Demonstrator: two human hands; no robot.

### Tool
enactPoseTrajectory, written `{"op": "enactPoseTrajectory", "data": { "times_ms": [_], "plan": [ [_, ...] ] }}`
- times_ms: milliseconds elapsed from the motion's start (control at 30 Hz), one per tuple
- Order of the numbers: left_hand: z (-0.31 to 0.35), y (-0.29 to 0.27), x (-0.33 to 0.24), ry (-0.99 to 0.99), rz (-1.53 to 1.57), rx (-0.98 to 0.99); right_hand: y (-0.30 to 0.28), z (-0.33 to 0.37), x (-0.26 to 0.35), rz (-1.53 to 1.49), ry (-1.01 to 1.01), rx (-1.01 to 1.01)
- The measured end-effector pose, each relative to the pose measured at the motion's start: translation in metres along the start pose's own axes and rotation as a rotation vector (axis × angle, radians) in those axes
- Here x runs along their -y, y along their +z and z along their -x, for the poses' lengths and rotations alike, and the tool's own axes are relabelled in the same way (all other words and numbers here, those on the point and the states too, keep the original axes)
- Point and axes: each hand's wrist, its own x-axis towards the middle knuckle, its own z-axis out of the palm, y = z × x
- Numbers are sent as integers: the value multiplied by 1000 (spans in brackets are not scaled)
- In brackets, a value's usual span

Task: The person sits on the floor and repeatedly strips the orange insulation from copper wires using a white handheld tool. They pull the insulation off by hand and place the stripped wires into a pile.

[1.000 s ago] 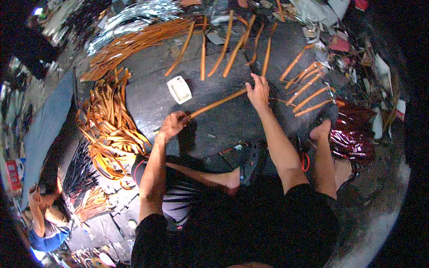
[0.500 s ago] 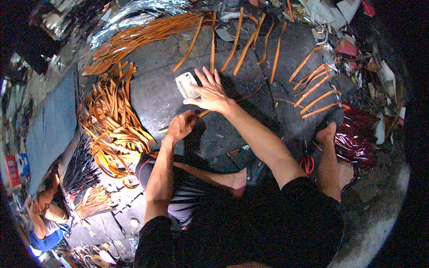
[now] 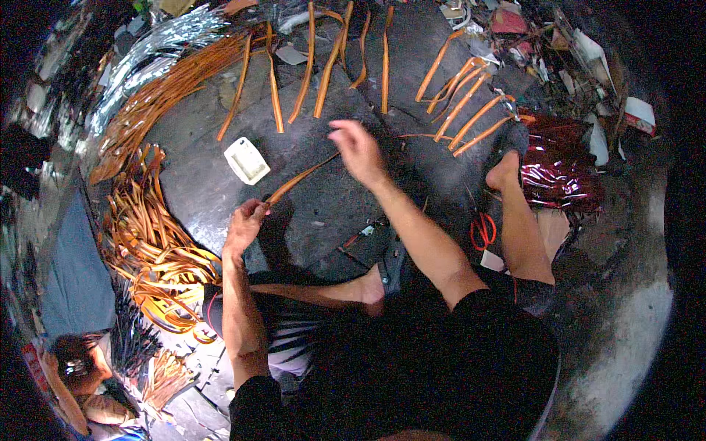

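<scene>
Between the fingers of my left hand [image 3: 244, 226] is one end of a narrow orange-brown strip [image 3: 296, 181]. From there it runs up and right toward my right hand [image 3: 360, 153], which hovers over the dark floor mat. Motion blur smears the right fingers, and I cannot tell whether they pinch anything. A thin continuation of the strip shows beyond that hand. Above my left hand lies a small white rectangular dish [image 3: 247, 161], apart from both hands.
Similar strips [image 3: 275, 88] lie spaced along the far side. A tangled strip pile [image 3: 158, 250] and an orange bundle [image 3: 176, 77] are at left. Red-handled scissors [image 3: 482, 230] lie near my foot, beside dark red shiny strips [image 3: 562, 165]. Another person [image 3: 92, 375] sits lower left.
My right hand, spread against the white dish before, has lifted off to the right. My left hand keeps the strip, whose held end now points up and right. The whole view has shifted.
</scene>
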Motion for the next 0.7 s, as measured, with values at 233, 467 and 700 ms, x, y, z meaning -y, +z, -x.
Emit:
{"op": "enactPoseTrajectory", "data": {
  "times_ms": [233,467,700],
  "plan": [
    [6,-2,-14,-209,221,30,-78,9,-34,93,426,282],
    [6,-1,-4,-131,255,14,-59,-5,-40,370,305,393],
    [17,1,-18,346,-97,-47,-32,20,-32,557,129,392]
  ]
}}
